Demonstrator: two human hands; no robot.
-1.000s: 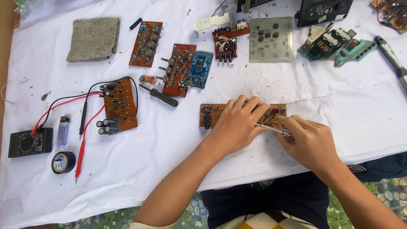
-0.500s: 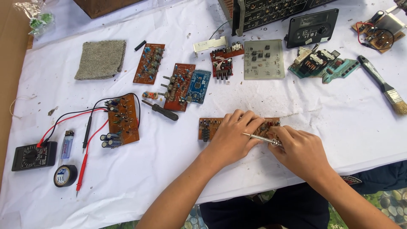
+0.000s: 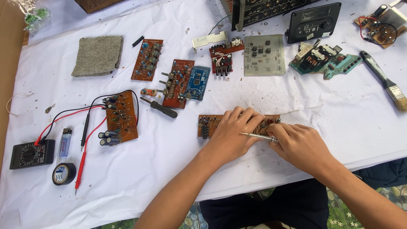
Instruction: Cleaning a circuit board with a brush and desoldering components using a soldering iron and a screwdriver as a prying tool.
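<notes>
The left hand (image 3: 232, 135) lies flat on a brown board (image 3: 208, 124) on the white cloth (image 3: 178, 169), fingers spread and pressing it down; it pins the board and wraps nothing. The right hand (image 3: 300, 146) is closed around a thin metal tool (image 3: 257, 136), gripped near its back end, with the shaft pointing left across the left hand's knuckles. The two hands touch over the right half of the board, and only the board's left end and a strip of its far edge show past the fingers. Whether the tool's tip touches the board, I cannot tell.

All else is placed from that board. Just to its upper left lies a black-handled screwdriver (image 3: 160, 108). Beyond the screwdriver sit a red-brown board with knobs (image 3: 178, 82) and a small blue board (image 3: 198, 82), touching side by side. Farther left lies another brown board with capacitors (image 3: 121, 118), with red and black probe leads (image 3: 85, 140) running from it towards a black meter (image 3: 32, 153) at the far left. Between the meter and the leads lies a lighter (image 3: 64, 142), and a roll of black tape (image 3: 64, 173) sits below it. Up and far left lies a grey cloth pad (image 3: 98, 55). Straight up from the board lies a pale green board (image 3: 264, 54), and to the far right, well apart, a paintbrush (image 3: 385, 79).
</notes>
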